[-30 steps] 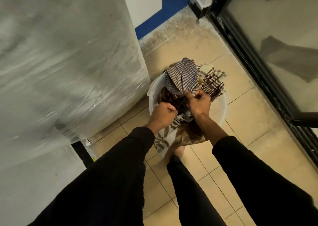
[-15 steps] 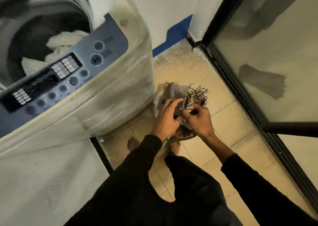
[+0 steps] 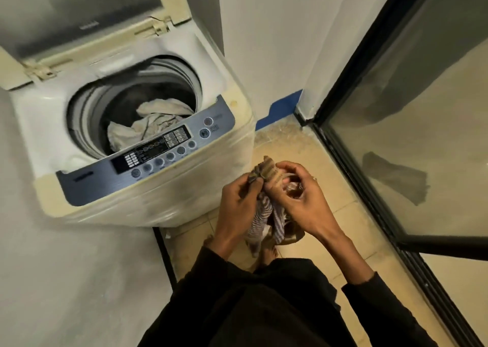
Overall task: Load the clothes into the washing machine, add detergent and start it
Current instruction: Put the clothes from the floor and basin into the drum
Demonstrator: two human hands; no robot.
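A top-loading washing machine (image 3: pixel 148 201) wrapped in clear plastic stands at the left with its lid (image 3: pixel 87 16) raised. White cloths (image 3: pixel 148 124) lie inside its drum. To the right of the machine's front corner, both my hands hold a bunch of checked and striped clothes (image 3: pixel 266 214) above the floor. My left hand (image 3: pixel 237 204) grips the bunch from the left. My right hand (image 3: pixel 303 196) curls round it from the right. Part of the cloth hangs down between my wrists. The basin is hidden behind my hands and the clothes.
The grey control panel (image 3: pixel 158 156) with round buttons runs along the machine's front edge. A dark-framed glass door (image 3: pixel 396 161) stands at the right. Tan floor tiles (image 3: pixel 330 227) lie between machine and door. A white wall (image 3: pixel 264 43) with a blue base strip stands behind.
My hands have lifted the clothes out of the white basin on the floor and raised them. My view has swung up, so the open drum and raised lid now show.
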